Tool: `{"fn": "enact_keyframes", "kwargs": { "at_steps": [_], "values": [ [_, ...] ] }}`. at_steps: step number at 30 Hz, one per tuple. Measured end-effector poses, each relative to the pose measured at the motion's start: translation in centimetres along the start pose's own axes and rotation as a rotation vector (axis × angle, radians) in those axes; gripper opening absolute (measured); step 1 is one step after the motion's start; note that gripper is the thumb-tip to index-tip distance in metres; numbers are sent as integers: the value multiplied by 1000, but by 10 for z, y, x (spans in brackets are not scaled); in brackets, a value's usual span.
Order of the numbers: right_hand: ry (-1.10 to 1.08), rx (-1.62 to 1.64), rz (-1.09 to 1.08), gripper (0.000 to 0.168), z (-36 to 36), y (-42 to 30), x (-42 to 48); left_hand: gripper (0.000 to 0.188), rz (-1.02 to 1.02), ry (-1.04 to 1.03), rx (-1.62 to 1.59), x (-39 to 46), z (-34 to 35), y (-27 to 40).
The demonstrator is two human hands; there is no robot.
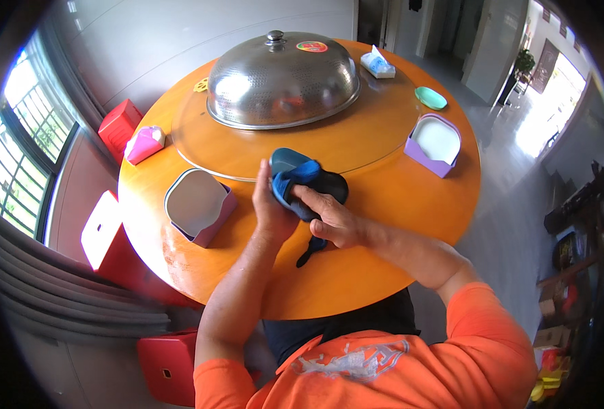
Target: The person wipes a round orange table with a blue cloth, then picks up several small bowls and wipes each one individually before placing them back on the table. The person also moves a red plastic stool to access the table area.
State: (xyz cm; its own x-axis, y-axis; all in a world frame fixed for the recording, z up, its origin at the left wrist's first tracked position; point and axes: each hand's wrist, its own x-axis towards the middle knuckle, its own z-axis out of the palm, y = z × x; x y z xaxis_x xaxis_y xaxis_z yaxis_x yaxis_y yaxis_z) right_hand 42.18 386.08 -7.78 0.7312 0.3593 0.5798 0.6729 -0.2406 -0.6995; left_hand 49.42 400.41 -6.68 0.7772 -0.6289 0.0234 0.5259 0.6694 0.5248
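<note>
Over the near part of the round orange table (pixel 378 245), my left hand (pixel 276 214) grips a small dark teal tray or dish (pixel 284 158) with rounded corners, tilted up. My right hand (pixel 332 217) presses a blue and black cloth (pixel 302 176) against it, fingers pushed into the folds. A dark strip of the cloth hangs below my right hand. Left of my hands stands a purple box (pixel 215 225) with a rounded, shiny face on top. Wet marks (pixel 176 260) show on the tabletop near it.
A perforated steel dome cover (pixel 281 82) sits on the glass turntable (pixel 373 148). Around it are a purple box (pixel 435 145), a green dish (pixel 431 98), a tissue pack (pixel 378 64) and a pink pack (pixel 146 144). Red stools (pixel 166 368) stand at the left.
</note>
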Motion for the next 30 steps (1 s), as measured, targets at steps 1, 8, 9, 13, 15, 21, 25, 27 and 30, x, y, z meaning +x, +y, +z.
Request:
{"fn": "enact_keyframes", "kwargs": {
  "at_steps": [1,8,9,13,15,21,25,27,30],
  "values": [
    [-62,82,35,92,-2,-7,1,59,4,39,26,2,-3,8],
    [-127,-248,-179,63,-10,-1,3,71,-16,-31,41,-6,0,25],
    [-115,-405,-252,59,-8,-3,8,71,-53,-12,53,-5,-4,24],
    [-55,-688,-216,50,-22,3,12,66,-76,-49,55,-9,7,8],
    [18,-707,-51,48,-24,7,12,63,-31,-68,53,-8,13,-3],
    [102,-741,173,49,-3,20,6,47,112,-104,131,-3,2,14],
    [117,-721,167,51,5,6,7,43,200,-32,173,-6,-1,17],
    [115,-718,91,47,8,-6,4,43,245,17,201,-2,-6,19],
    [123,-513,16,41,15,-12,3,47,287,-2,243,-9,4,27]
  ]
}}
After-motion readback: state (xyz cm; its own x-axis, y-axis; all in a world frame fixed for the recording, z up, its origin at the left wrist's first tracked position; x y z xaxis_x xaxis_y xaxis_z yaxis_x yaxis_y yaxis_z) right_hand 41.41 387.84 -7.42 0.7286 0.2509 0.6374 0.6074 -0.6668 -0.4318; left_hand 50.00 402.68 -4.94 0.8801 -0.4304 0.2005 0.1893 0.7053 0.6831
